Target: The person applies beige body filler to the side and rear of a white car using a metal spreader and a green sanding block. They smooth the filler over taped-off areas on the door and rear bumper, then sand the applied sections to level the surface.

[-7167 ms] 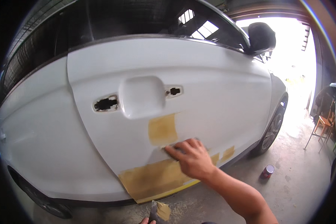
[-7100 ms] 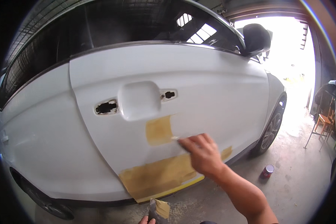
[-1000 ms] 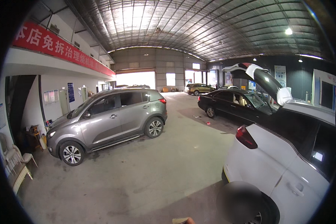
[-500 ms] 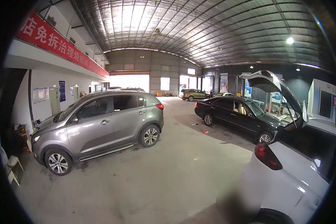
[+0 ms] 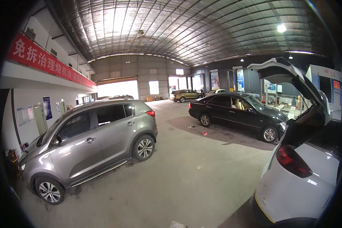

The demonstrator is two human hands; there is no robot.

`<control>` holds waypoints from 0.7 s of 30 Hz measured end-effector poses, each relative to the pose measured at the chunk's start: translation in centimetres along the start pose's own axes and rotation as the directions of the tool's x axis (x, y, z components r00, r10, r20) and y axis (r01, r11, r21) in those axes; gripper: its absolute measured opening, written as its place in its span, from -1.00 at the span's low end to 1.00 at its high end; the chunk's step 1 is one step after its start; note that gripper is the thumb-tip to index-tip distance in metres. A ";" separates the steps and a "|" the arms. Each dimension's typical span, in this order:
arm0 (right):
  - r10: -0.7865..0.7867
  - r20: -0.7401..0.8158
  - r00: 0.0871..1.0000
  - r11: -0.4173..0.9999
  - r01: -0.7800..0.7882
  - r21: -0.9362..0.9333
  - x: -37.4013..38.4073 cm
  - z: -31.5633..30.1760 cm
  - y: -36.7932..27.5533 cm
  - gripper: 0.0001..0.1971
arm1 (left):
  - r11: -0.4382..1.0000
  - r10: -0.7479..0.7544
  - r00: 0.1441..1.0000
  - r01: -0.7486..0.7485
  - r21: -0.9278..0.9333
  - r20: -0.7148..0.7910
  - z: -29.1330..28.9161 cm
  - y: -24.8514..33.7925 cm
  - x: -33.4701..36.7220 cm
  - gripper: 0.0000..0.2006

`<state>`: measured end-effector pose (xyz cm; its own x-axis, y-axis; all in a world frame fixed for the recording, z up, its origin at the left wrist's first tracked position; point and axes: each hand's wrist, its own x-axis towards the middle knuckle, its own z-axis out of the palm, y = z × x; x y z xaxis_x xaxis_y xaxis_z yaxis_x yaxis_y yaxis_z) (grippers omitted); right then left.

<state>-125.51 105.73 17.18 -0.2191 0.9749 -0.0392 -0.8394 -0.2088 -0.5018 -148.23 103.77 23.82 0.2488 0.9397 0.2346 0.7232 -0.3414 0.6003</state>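
Observation:
Neither of my hands shows in the head view. Close on the right stands a white car [image 5: 292, 197] with a dark red tail light [image 5: 293, 161]. Its tailgate [image 5: 313, 91] is raised high, dark on the inner side. On the left a grey SUV [image 5: 83, 152] is parked with its doors closed. A small pale thing [image 5: 177, 225] pokes in at the bottom edge, too cut off to name.
A black sedan [image 5: 231, 114] stands beyond the white car. Near it a small red object [image 5: 204, 133] lies on the concrete floor [image 5: 178, 178]. Farther back is a gold SUV [image 5: 184, 95]. A red banner [image 5: 53, 64] runs along the left wall.
My view has shifted. The grey SUV sits farther left and lower, and the white car's rear lies farther right. A dark blur at lower right is gone; the pale thing has appeared below.

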 end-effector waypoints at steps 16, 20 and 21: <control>-0.341 0.410 0.846 0.704 0.518 -0.486 33.3 4.0 -16.7 -0.65 | 0.884 -0.157 0.986 0.112 -0.453 -0.063 3.5 -6.6 33.6 -0.66; -0.321 0.602 0.731 0.308 0.682 -0.664 41.1 2.8 -18.6 -0.69 | 0.825 -0.122 0.992 0.095 -0.558 -0.011 3.4 -9.3 41.7 -0.64; -0.263 0.610 0.748 0.228 0.662 -0.714 43.0 1.9 -19.3 -0.69 | 0.834 -0.046 0.997 0.001 -0.551 -0.067 3.8 -10.9 44.1 -0.65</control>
<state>-119.67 151.58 26.87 -0.2461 0.7368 0.6297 0.0190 0.6532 -0.7569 -142.67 148.97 24.70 0.1711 0.9510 0.2576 0.2485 -0.2947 0.9227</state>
